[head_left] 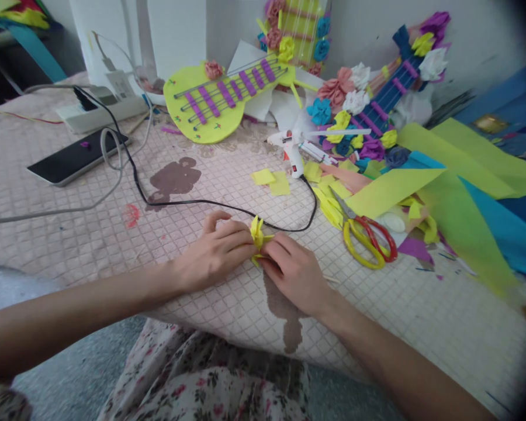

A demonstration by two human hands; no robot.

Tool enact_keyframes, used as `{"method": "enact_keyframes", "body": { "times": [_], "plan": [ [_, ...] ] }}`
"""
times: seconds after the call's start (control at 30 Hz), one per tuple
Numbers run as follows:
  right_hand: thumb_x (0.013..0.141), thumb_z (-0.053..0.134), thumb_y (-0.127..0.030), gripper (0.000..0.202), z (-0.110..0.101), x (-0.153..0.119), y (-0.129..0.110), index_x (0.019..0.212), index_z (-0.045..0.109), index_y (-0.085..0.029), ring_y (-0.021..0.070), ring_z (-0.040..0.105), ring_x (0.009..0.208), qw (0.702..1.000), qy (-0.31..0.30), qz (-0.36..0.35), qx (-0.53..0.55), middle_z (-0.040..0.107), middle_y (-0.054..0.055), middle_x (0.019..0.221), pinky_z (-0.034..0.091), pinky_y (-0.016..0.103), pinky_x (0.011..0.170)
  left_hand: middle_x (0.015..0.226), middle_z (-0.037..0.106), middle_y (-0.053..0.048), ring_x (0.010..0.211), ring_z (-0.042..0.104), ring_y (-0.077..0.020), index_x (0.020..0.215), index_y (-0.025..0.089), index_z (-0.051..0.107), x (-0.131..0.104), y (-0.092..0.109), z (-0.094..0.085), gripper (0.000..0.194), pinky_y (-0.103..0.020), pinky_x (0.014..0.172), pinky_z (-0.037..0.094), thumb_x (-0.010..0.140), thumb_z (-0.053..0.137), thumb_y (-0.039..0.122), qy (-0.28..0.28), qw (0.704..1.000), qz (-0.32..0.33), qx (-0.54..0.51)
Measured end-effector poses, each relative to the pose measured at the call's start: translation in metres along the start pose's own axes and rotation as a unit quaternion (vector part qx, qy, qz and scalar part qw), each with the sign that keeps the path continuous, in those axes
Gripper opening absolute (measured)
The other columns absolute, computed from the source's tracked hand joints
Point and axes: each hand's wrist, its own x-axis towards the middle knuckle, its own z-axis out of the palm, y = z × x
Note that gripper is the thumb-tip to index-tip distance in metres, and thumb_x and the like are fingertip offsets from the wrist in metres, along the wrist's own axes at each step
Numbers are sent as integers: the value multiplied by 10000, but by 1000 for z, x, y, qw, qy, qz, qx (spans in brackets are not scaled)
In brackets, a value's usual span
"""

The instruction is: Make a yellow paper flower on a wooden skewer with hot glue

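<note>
Between my two hands, just above the quilted cloth, is a small yellow paper flower point(257, 234) with pointed petals. My left hand point(221, 250) pinches it from the left, its fingers curled and partly covering it. From the right, the fingertips of my right hand point(296, 272) close on its other side. Behind the flower runs a black cord point(210, 202) that leads to a white glue gun point(293, 153) standing on the cloth. Two yellow paper squares point(272, 180) lie left of the glue gun. A thin stick point(332, 279) shows beside my right hand.
Scissors with yellow and red handles point(368, 242) lie to the right, near large yellow-green paper sheets point(460, 222). Paper guitars, one yellow point(219, 105) and one blue point(388, 96), rest at the back. A phone point(79, 156) and a power strip point(105, 111) with loose cables are at left.
</note>
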Motion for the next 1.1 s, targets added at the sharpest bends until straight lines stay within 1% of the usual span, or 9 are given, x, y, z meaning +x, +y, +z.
{"method": "enact_keyframes", "body": {
  "times": [0.1,0.23,0.4,0.5,0.63,0.77,0.9,1.0,1.1],
  "plan": [
    [897,455,-200,131,0,0,0,808,549,-177,158,524,746,1000,5,-8,-22,556,44,819,460,284,646,978,650,-26,979,515,-192,1041,192,563,0,1,-1,260,-440,953,258,986,310,206,-12,1000,-11,2],
    [906,431,-194,173,0,1,-1,803,568,-170,161,536,731,999,12,-16,-50,572,50,798,462,282,627,988,634,-24,992,496,-201,1060,205,561,0,0,0,241,-449,953,262,979,334,216,-25,999,-27,3],
    [914,426,-198,203,-1,2,-2,795,586,-158,174,550,733,997,15,-26,-76,585,59,788,466,290,613,952,623,-15,974,497,-191,991,206,562,0,0,3,140,-441,950,288,949,431,233,3,999,-48,-4],
    [917,426,-197,186,-1,1,-1,831,586,-156,180,555,768,998,7,-22,-63,589,64,822,478,301,654,935,627,-19,966,498,-188,972,189,553,0,0,3,181,-445,954,284,966,373,205,-11,999,-44,-2],
    [904,470,-242,128,0,-2,0,868,561,-160,180,546,806,999,4,11,-30,571,65,864,481,303,691,935,631,-25,955,506,-195,976,183,547,0,1,2,179,-460,965,261,968,369,207,-9,998,-51,20],
    [906,446,-201,147,1,-1,0,815,556,-165,165,531,759,999,11,-2,-46,556,48,810,459,284,647,936,630,-25,956,514,-195,965,186,552,0,1,2,199,-458,967,260,969,354,200,-19,998,-54,15],
    [912,435,-203,194,1,2,-1,772,564,-165,158,525,716,996,27,-17,-84,553,39,766,429,274,594,942,622,-18,975,513,-188,947,198,565,1,2,4,137,-450,972,258,944,430,223,-3,998,-68,3],
    [918,433,-215,210,0,2,-1,769,573,-166,160,532,720,995,28,-22,-96,561,37,759,430,274,600,936,621,-18,978,510,-181,933,198,573,1,3,3,196,-449,982,251,963,380,220,-15,997,-74,4],
    [921,439,-236,199,0,1,-1,796,575,-163,161,542,749,997,23,-4,-79,572,41,783,441,272,628,933,621,-24,970,507,-180,948,185,567,2,2,3,248,-454,981,249,980,322,207,-20,997,-72,17]
  ]
}}
